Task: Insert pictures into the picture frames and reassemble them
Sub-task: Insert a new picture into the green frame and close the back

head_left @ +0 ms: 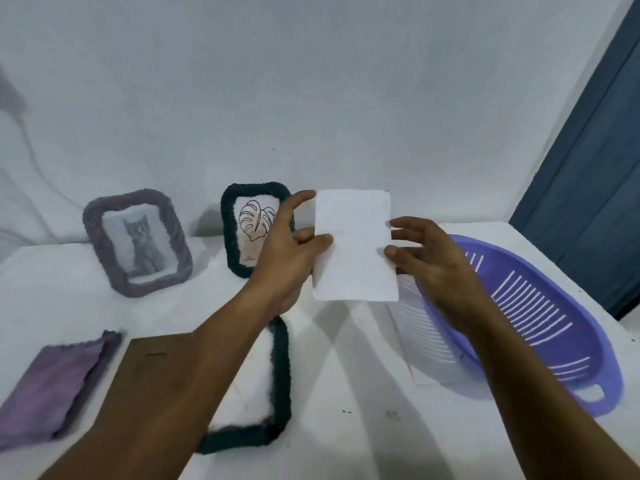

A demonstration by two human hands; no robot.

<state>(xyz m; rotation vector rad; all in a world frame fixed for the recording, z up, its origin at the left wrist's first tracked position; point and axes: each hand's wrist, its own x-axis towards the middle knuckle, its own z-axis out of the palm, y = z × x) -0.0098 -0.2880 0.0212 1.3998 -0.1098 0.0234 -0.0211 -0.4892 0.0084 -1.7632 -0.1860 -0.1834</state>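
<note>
Above table [346, 393], fingers [401, 233] pinching picture [355, 247]

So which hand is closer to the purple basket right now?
Right. The right hand is above the purple basket's near rim; the left hand is across the white card.

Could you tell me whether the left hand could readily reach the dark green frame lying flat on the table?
Probably yes: the frame lies just beneath the left hand with nothing covering it, but that hand's fingers hold the white card, so it must let go first.
</note>
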